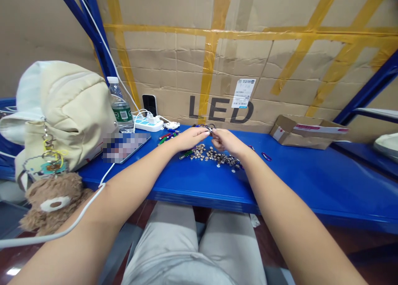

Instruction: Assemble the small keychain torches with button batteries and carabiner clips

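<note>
I have both hands out over the blue tabletop point(311, 181). My left hand point(192, 138) and right hand point(225, 141) meet fingertip to fingertip, pinching a small metal ring piece point(210, 129) between them, just above a heap of button batteries point(214, 156). A cream bag point(68, 110) and water bottle point(120, 106) stand far left.

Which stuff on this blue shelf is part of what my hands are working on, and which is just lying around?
In use: left hand, right hand, small metal piece, pile of silver discs.
Lying about: water bottle, power strip, beige bag, cardboard box.
</note>
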Tool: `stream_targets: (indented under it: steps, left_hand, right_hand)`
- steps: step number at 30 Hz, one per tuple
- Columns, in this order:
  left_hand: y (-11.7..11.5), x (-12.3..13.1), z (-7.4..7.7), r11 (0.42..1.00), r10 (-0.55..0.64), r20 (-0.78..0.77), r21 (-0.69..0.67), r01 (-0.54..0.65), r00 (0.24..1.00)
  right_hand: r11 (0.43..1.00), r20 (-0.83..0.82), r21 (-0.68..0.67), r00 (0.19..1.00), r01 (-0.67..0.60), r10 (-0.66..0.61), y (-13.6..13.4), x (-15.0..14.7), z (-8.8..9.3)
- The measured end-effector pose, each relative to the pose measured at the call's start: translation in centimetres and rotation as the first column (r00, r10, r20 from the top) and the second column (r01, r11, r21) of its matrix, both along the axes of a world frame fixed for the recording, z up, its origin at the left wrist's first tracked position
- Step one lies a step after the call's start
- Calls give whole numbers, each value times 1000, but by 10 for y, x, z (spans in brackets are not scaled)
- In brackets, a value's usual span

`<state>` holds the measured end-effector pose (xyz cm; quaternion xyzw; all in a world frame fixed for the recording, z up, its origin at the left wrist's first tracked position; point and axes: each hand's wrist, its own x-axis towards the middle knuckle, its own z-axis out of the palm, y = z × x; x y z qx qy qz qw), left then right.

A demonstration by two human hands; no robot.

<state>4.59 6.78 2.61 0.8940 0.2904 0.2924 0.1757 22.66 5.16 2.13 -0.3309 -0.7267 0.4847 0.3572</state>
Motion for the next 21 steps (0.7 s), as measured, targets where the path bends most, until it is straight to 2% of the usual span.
stream_targets:
  steps: [6, 10, 14, 18, 21]
  left_hand:
    - [-2, 1, -2, 1000, 16, -2, 14, -16, 1000]
    - [-5, 5, -2, 999, 28, 14, 37, -28, 1000]
    - [-4, 5, -2, 994, 98, 55, 47, -101, 994]
    - [-3, 2, 0, 994, 107, 76, 12, -108, 991]
    - [0, -1, 2, 992, 114, 84, -64, -109, 990]
  right_hand:
    - [1000, 30, 12, 999, -29, 29, -1, 3, 1]
    - [997, 17, -64, 999, -32, 33, -6, 2, 5]
    - [994, 29, -95, 997, -62, 65, -9, 1, 6]
    - [987, 17, -125, 995, -97, 99, -9, 1, 5]
    - [982, 10, -156, 994, -105, 108, -7, 0, 5]
